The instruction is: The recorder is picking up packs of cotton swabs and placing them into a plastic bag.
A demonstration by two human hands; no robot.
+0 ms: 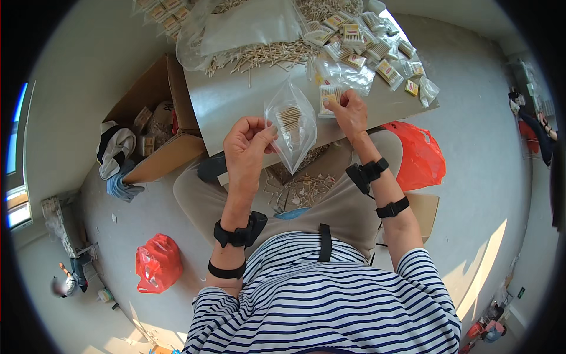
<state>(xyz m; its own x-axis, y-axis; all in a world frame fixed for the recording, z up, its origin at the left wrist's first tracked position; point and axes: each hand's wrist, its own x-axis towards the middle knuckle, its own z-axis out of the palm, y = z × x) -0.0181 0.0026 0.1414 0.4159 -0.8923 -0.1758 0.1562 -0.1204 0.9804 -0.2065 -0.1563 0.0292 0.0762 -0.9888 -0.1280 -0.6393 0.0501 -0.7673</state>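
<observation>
My left hand pinches the left edge of a clear plastic bag over the table's near edge. The bag's sides are spread apart, and a bundle of thin wooden sticks shows inside or through it. To the right of the bag, my right hand grips a small clear packet of cotton swabs with a yellow label, between thumb and fingers. The packet is upright and apart from the bag. Just beyond it lie flat clear plastic bags on the table.
Loose cotton swabs are heaped across the table, with filled packets at its right. A cardboard box stands left. Red plastic bags sit right and on the floor left. Swabs litter a container between my legs.
</observation>
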